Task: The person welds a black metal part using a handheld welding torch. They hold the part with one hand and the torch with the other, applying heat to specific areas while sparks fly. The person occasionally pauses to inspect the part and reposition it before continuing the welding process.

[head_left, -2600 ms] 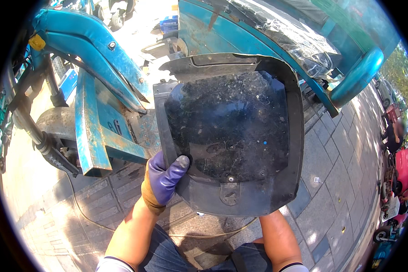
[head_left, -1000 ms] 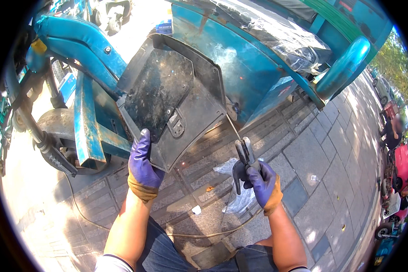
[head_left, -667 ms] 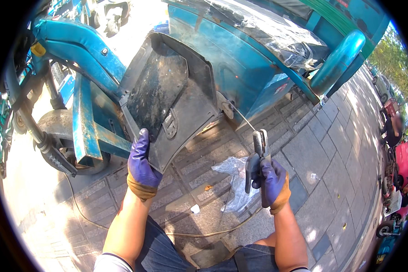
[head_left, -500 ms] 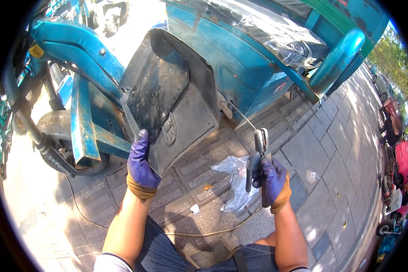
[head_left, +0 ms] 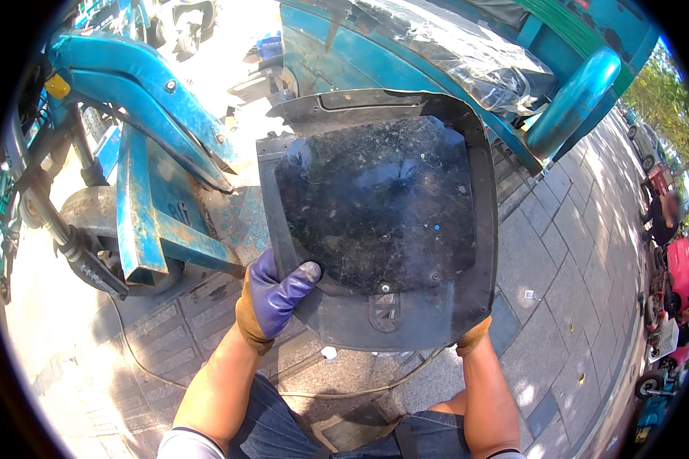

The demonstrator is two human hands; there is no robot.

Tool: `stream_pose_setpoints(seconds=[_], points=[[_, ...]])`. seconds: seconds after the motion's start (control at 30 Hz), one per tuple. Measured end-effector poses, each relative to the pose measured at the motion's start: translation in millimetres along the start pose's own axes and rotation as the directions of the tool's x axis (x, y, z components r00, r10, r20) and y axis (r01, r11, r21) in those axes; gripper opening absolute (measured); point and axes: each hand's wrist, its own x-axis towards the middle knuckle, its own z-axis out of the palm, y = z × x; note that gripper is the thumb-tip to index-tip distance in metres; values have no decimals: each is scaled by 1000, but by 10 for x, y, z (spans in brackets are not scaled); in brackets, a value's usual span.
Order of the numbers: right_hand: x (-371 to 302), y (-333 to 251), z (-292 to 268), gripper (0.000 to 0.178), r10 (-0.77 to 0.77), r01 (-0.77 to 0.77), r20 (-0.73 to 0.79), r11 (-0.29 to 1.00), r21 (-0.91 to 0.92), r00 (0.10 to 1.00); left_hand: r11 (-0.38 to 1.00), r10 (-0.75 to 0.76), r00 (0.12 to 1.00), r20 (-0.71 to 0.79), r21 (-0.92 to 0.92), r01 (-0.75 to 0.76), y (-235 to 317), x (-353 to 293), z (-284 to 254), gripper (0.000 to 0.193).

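Note:
A black welding shield [head_left: 383, 206] is raised in the middle of the view, its broad, glossy, scratched dark panel facing me. My left hand [head_left: 278, 298], in a purple and tan glove, grips its lower left corner with the thumb laid over the front. Behind the lower right corner is my right hand [head_left: 473, 336]; only the tan cuff of its glove shows, and its fingers are hidden. The welding electrode holder seen in it earlier is also out of sight behind the shield.
A rusty blue vehicle frame [head_left: 142, 237] with a front wheel stands at left. Beyond the shield is a blue cargo box [head_left: 344, 53] with plastic sheeting [head_left: 482, 53]. A cable [head_left: 344, 395] crosses the paving. Far right are a person [head_left: 662, 218] and parked vehicles.
The shield has swung right and turned broadside to me, now covering my right hand, the electrode holder with its rod, and part of the cargo box. My left hand has moved slightly right.

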Motion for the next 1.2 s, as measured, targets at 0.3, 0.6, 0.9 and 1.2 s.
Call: stream_pose_setpoints(seconds=[0.3, 0.6, 0.9, 1.2], points=[[230, -619, -92, 39, 463, -492, 180, 749, 443, 868, 893, -14, 980, -198, -443, -77, 54, 128, 1, 25], [267, -684, -42, 45, 576, -594, 178, 701, 396, 798, 723, -198, 952, -231, -691, -17, -67, 247, -277, 37], [106, -413, -4, 30, 265, -260, -25, 959, 110, 964, 970, 85, 996, 23, -231, -77, 33, 57, -91, 21], [110, -113, 4, 24, 52, -55, 35, 992, 113, 998, 1000, 10, 999, 49, 7, -10, 36, 11, -19, 20]])
